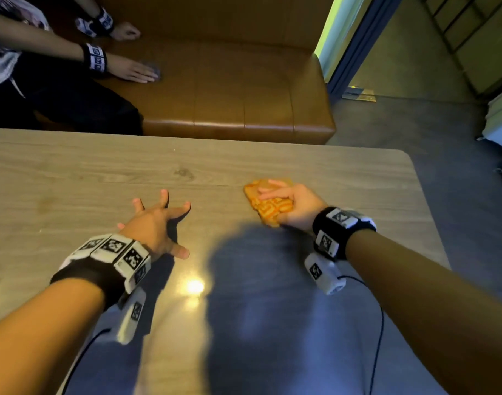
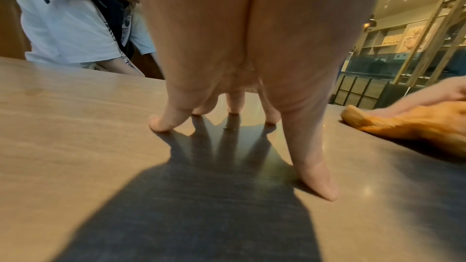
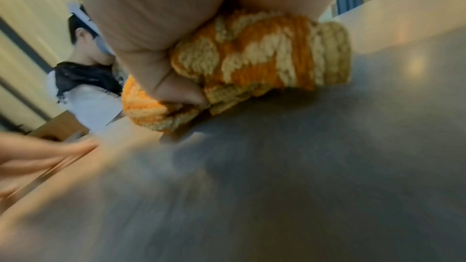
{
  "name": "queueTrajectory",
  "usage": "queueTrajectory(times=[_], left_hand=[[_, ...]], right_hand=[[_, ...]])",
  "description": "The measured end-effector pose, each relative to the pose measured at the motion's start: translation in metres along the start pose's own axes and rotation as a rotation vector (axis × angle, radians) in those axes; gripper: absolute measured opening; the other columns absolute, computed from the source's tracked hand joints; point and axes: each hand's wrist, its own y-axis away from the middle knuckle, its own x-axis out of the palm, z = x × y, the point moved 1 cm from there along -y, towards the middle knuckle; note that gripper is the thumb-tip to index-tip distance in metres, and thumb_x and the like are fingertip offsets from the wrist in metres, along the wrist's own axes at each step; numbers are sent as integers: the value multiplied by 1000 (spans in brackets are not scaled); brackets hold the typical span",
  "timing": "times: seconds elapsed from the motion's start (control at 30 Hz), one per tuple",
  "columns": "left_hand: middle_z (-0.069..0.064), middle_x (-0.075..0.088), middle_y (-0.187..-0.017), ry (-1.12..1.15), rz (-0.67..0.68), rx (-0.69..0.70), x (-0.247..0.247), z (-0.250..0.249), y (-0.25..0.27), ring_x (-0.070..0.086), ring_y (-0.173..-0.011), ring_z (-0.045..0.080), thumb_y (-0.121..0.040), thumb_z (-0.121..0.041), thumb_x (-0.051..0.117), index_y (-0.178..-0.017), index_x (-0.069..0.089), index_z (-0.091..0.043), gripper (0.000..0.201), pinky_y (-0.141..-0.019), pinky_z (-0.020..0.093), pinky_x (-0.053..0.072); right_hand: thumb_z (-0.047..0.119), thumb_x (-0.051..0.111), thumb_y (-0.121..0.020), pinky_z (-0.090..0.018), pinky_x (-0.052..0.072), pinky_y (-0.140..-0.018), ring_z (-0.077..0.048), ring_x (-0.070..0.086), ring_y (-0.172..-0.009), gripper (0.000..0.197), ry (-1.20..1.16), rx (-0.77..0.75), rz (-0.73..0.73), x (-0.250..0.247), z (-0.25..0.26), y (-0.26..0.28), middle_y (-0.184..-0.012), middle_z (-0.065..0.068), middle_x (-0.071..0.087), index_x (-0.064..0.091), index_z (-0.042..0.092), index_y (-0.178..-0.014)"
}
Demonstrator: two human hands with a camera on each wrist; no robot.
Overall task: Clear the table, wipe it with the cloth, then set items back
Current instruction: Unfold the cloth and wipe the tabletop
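The right hand (image 1: 294, 205) has its fingers and thumb curled round a bunched orange-and-cream cloth (image 1: 269, 206), pressing it to the wooden table (image 1: 101, 172) at about two o'clock from the left hand (image 1: 155, 226). That left hand is splayed, fingertips (image 2: 161, 125) braced on the bare top, holding nothing. The risk I'd guess: the wad is small, so a fast swipe could leave unwiped streaks, or run into the braced fingers.
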Motion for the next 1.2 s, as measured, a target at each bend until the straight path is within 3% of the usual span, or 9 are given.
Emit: queueTrajectory(times=[0.13, 0.27, 0.5, 0.57, 0.63, 0.8, 0.97, 1.1, 1.2], left_hand=[[-6, -9, -163, -6, -42, 6, 3, 2, 1, -17, -145, 43, -64, -38, 87, -149, 20, -48, 109, -112, 69, 14], [9, 5, -163, -15, -156, 71, 29, 9, 31, 6, -148, 38, -77, -44, 78, -151, 26, -37, 91, -115, 56, 24], [6, -3, -163, -133, -40, 123, 74, 32, 115, 9, -146, 44, -59, -65, 80, -152, 2, -43, 123, -115, 54, 27], [9, -10, -162, -224, 37, 103, 81, 41, 127, 5, -146, 44, -61, -64, 79, -152, -5, -42, 126, -118, 54, 17], [9, -18, -161, -260, 76, 94, 93, 53, 130, -3, -146, 45, -64, -59, 81, -151, -9, -42, 127, -118, 57, 11], [4, -23, -160, -215, 63, 78, 102, 60, 123, -16, -137, 59, -55, -50, 89, -150, -3, -48, 132, -114, 66, 10], [-5, -23, -160, -168, 62, 30, 100, 54, 127, -19, -140, 52, -57, -37, 92, -149, 0, -51, 131, -112, 67, 17], [-1, -18, -162, -191, 39, 34, 99, 51, 130, -15, -141, 53, -56, -40, 92, -150, 1, -50, 131, -114, 64, 14], [5, -13, -162, -234, 12, 45, 98, 49, 133, -7, -142, 54, -54, -45, 91, -151, 3, -47, 131, -116, 58, 10]], right_hand=[[5, 78, -76, -26, 22, -119, -8, 34, -138, 48, 45, -134, 82, 57, 5, 72, -144, 3, 47, 68, 20, -120], [17, 78, -69, -25, 38, -109, -12, 48, -132, 46, 120, -258, 12, 108, 4, 161, -139, 3, 55, 72, 25, -114], [2, 69, -79, -28, 46, -100, -7, 58, -117, 46, -223, 8, 132, 129, 20, 211, -127, 2, 63, 71, 30, -116], [7, 66, -76, -24, 53, -85, 0, 66, -97, 50, -367, 21, -80, 100, 33, 203, -114, 8, 71, 69, 36, -116], [0, 64, -77, -12, 47, -81, 13, 62, -89, 52, -428, 30, -357, 72, 32, 181, -116, 6, 66, 63, 15, -127], [-9, 61, -78, -16, 25, -109, -8, 28, -141, 55, -88, 183, -225, 79, 5, 151, -143, 2, 51, 62, 14, -128], [-12, 66, -78, 4, 20, -97, 0, 26, -137, 42, -190, 86, -122, 119, 11, 192, -140, -3, 53, 69, 3, -118], [3, 75, -76, -6, 9, -111, 6, 27, -138, 40, -67, 12, -34, 158, 4, 244, -132, 12, 58, 72, 21, -112], [12, 75, -76, -26, 14, -121, 7, 27, -140, 41, -29, -60, 4, 194, -3, 286, -131, 16, 57, 71, 27, -114]])
